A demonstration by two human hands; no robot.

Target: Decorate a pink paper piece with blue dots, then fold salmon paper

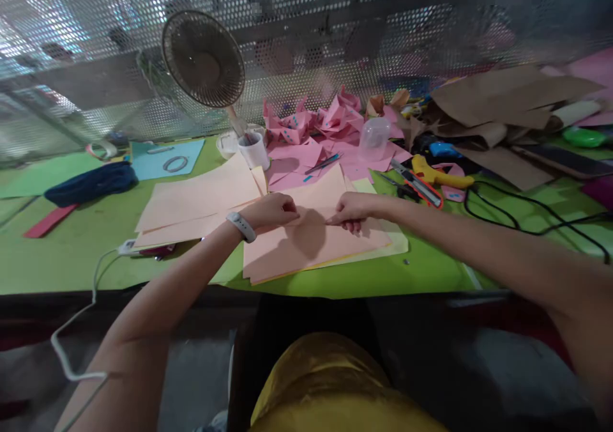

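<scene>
A peach paper sheet (287, 256) lies before me on top of yellow and pale sheets, with a crease or edge running across it between my hands. My left hand (274, 209), with a light watch band on its wrist, is closed with thumb and fingers pinched at the left of that line. At its right part, my right hand (353, 209) has thumb and forefinger together on the paper and the other fingers curled under. Whatever lies directly under the fingertips is partly hidden. More peach sheets (191, 199) are stacked on the left, partly behind my left forearm.
A fan (204, 59) and white cup (253, 151) stand behind. Pink folded papers (311, 122) and a clear plastic cup (375, 139) are at the back. Rightward lie a utility knife (417, 184), yellow glue gun (440, 173), black cord (517, 226) and brown paper (512, 96). A navy pouch (92, 184) lies left.
</scene>
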